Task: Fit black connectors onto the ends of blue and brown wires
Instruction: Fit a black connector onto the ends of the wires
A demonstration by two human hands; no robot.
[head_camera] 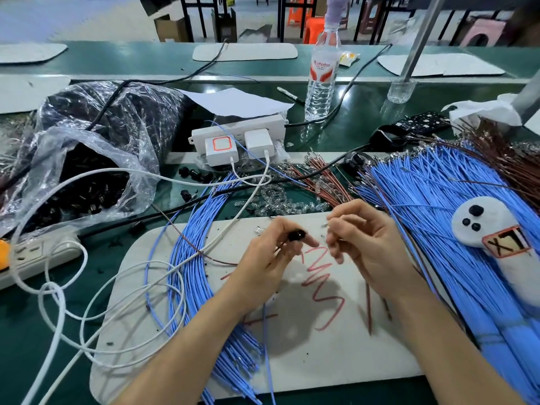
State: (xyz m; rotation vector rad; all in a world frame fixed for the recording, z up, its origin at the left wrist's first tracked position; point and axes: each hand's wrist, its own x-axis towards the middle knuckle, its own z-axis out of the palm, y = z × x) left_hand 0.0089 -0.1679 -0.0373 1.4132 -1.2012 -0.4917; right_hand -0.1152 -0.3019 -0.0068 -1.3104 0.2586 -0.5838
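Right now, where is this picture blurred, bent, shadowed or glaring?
Head view: top-left floor smeared; wide lens curves the edges of the green table; a soft shadow lies on the white mat; glare streaks the plastic bag; the black connector in the left hand is sharp, the tip of the brown wire in the right hand soft.

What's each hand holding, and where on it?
Left hand pinches a black connector by its sides; right hand pinches a wire near its tip.
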